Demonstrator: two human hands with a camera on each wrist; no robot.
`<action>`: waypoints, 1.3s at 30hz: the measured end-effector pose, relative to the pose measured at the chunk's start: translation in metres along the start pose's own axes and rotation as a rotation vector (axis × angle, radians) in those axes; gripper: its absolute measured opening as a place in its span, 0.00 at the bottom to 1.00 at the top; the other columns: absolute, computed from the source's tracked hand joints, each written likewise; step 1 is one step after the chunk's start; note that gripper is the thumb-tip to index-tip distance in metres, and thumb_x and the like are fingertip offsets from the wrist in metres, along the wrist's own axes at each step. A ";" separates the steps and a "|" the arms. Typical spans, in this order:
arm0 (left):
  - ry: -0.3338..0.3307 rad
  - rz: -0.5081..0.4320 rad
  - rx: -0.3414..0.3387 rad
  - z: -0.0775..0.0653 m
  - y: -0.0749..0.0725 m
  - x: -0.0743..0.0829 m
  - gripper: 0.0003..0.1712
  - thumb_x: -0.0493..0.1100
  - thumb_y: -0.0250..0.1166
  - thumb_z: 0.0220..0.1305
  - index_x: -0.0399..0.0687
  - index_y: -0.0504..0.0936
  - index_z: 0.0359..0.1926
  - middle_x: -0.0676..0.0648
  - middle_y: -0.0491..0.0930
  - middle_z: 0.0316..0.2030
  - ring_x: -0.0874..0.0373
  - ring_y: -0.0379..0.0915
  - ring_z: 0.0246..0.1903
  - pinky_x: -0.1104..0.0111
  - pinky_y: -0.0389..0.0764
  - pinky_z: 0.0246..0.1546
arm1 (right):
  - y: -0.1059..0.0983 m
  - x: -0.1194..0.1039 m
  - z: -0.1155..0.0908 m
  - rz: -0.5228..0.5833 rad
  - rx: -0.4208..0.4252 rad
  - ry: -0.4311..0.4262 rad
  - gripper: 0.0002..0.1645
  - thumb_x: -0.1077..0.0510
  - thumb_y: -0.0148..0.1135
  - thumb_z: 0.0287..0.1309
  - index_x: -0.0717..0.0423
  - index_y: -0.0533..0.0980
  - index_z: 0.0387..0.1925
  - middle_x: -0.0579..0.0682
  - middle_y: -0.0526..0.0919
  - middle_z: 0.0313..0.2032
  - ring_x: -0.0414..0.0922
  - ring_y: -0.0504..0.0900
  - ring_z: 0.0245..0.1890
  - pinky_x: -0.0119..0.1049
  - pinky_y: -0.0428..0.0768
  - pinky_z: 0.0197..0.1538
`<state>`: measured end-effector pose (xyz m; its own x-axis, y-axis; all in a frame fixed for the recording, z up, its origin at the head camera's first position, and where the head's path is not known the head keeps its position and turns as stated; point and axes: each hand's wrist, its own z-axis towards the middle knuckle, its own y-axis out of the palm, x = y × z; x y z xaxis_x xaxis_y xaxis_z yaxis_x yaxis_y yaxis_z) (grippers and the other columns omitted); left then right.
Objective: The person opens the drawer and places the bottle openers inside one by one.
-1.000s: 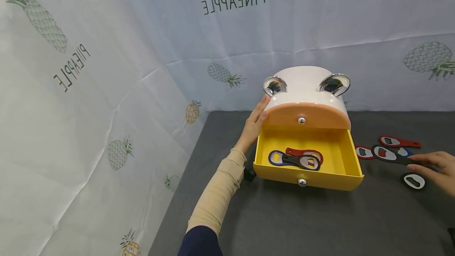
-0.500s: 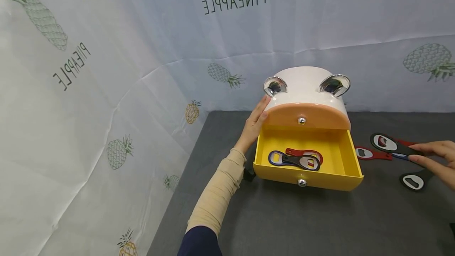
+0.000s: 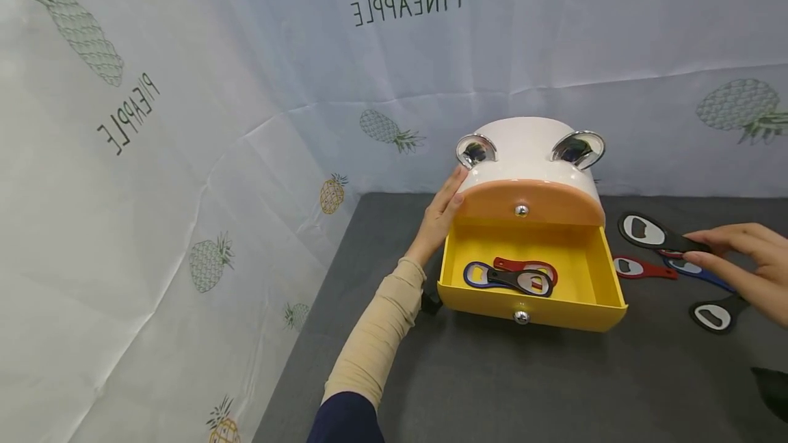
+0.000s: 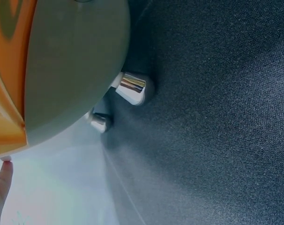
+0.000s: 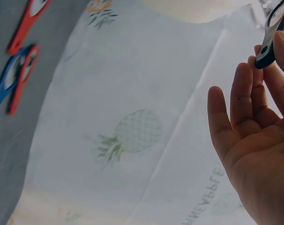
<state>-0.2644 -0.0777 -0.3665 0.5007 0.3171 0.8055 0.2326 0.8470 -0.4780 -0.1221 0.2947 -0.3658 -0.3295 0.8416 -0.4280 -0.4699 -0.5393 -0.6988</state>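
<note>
My left hand (image 3: 434,223) rests against the left side of a white animal-shaped box (image 3: 523,145), its fingers fairly straight just below one chrome ear (image 3: 477,149). The box's yellow drawer (image 3: 606,272) is pulled out; inside lie a blue bottle opener (image 3: 475,275), a black one across it, and a red one (image 3: 507,264). To the right of the box, my right hand (image 3: 747,258) pinches a black bottle opener (image 3: 661,236) by its handle, raised over the table, its oval head toward the box. In the right wrist view, thumb and fingertips grip the handle end (image 5: 266,56).
Beneath the held opener lie a red bottle opener (image 3: 646,268), a blue one (image 3: 702,271) and another red one, mostly hidden. Nearer me is a second black opener (image 3: 714,316). The orange upper drawer (image 3: 492,202) is closed. Pineapple-print cloth (image 3: 277,53) hangs behind the grey table (image 3: 492,388).
My right hand has lifted the black bottle opener off the others and moved it slightly left and toward the back. My left hand has stayed on the box.
</note>
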 end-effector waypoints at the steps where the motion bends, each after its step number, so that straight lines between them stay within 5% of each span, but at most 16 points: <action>1: -0.001 0.000 0.000 0.000 0.000 0.000 0.36 0.64 0.38 0.69 0.55 0.52 0.72 0.54 0.46 0.74 0.59 0.41 0.73 0.56 0.48 0.73 | -0.001 -0.005 0.003 -0.005 -0.025 0.006 0.13 0.63 0.63 0.55 0.70 0.78 0.39 0.35 0.71 0.35 0.16 0.54 0.35 0.23 0.58 0.32; 5: 0.004 -0.005 0.004 -0.001 0.000 -0.001 0.35 0.63 0.38 0.69 0.55 0.52 0.72 0.54 0.46 0.74 0.59 0.41 0.73 0.56 0.48 0.73 | 0.000 -0.024 0.013 -0.006 -0.120 0.042 0.15 0.60 0.63 0.57 0.67 0.78 0.42 0.57 0.73 0.38 0.15 0.52 0.36 0.20 0.58 0.29; 13: 0.016 -0.018 0.012 -0.001 0.002 -0.001 0.36 0.64 0.39 0.69 0.54 0.53 0.72 0.53 0.47 0.73 0.59 0.41 0.73 0.56 0.48 0.73 | 0.015 -0.060 0.027 0.115 -0.143 0.017 0.13 0.58 0.66 0.54 0.55 0.81 0.43 0.37 0.70 0.38 0.17 0.61 0.34 0.15 0.61 0.28; 24: -0.014 -0.012 0.002 -0.001 0.000 0.001 0.32 0.59 0.40 0.72 0.56 0.53 0.72 0.53 0.46 0.74 0.59 0.41 0.73 0.56 0.48 0.73 | 0.041 -0.096 0.045 0.127 -0.189 -0.156 0.11 0.57 0.67 0.53 0.52 0.81 0.40 0.44 0.74 0.33 0.28 0.62 0.31 0.24 0.63 0.26; 39: -0.011 0.009 0.010 -0.003 -0.001 0.006 0.29 0.52 0.41 0.74 0.54 0.53 0.72 0.49 0.47 0.74 0.56 0.42 0.73 0.53 0.49 0.72 | 0.070 -0.116 0.047 0.120 -0.376 -0.085 0.13 0.54 0.64 0.55 0.57 0.82 0.39 0.46 0.73 0.29 0.38 0.65 0.28 0.28 0.65 0.28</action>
<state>-0.2589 -0.0782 -0.3627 0.4935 0.3290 0.8051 0.2201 0.8483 -0.4816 -0.1556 0.1586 -0.3378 -0.4379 0.7591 -0.4817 -0.0970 -0.5725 -0.8141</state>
